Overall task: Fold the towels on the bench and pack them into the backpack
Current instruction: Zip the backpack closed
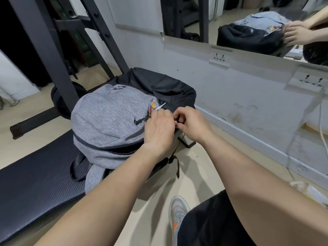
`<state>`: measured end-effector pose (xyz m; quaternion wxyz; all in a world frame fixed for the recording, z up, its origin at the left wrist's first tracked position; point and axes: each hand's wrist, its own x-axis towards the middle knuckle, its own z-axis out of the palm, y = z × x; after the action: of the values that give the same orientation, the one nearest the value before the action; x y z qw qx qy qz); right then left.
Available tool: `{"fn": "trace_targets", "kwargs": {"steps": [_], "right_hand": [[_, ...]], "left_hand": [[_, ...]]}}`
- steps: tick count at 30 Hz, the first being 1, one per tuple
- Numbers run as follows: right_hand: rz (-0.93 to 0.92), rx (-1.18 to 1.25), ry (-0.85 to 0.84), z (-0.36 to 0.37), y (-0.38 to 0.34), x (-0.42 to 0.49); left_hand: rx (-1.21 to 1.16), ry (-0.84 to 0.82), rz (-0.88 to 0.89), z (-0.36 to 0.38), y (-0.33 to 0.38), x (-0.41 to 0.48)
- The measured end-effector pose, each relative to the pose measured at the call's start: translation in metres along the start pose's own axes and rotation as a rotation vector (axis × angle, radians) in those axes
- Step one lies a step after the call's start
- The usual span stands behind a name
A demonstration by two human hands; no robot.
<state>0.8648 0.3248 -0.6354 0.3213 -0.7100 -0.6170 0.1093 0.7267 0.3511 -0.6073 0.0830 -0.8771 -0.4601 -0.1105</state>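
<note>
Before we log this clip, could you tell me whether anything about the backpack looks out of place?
Nothing looks damaged or spilled. The backpack lies on the bench with a zip gaping open below the left hand, and a black strap dangles off the bench edge.

Pale beige floor (200,174). Black steel rack frame (40,41) stands back left, its foot bar flat on the floor. Dark rounded object (58,102) just behind the frame, can't tell what. White wall (230,96), scuffed and stained low down. Large mirror (186,18) mounted on the wall's upper part. Two wall sockets below the mirror: one mid (219,57), one far right (309,79). White cable (320,125) hangs at right edge. Grey sneaker (178,213) with orange marks on floor, bottom centre. Black shorts (213,224) beside it. Blurred yellow-white item (310,192) on floor, right.
</note>
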Motion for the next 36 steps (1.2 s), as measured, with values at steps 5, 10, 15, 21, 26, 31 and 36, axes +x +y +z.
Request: {"fn": "trace_targets", "kwargs": {"steps": [5, 10, 15, 21, 26, 31, 36], "right_hand": [[0.016, -0.052, -0.03, 0.001, -0.002, -0.002], [0.026, -0.064, -0.061, -0.001, 0.0, -0.002], [0.051, -0.129, -0.06, 0.002, -0.003, -0.001], [0.056, -0.265, -0.021, 0.004, -0.021, -0.003], [0.016, -0.377, -0.035, 0.009, -0.057, -0.017], [-0.402, -0.337, -0.174, 0.018, -0.109, -0.041], [-0.491, -0.508, -0.084, 0.027, -0.125, -0.037]], "left_hand": [[0.086, -0.067, 0.056, -0.006, 0.003, 0.006], [-0.013, -0.212, 0.002, -0.017, -0.007, 0.012], [-0.056, -0.207, -0.05, -0.028, -0.021, -0.009], [-0.047, -0.175, -0.109, -0.06, -0.066, -0.066], [-0.113, -0.146, -0.209, -0.076, -0.098, -0.1], [-0.196, -0.083, -0.263, -0.069, -0.091, -0.105], [-0.209, -0.092, -0.302, -0.071, -0.101, -0.117]]}}
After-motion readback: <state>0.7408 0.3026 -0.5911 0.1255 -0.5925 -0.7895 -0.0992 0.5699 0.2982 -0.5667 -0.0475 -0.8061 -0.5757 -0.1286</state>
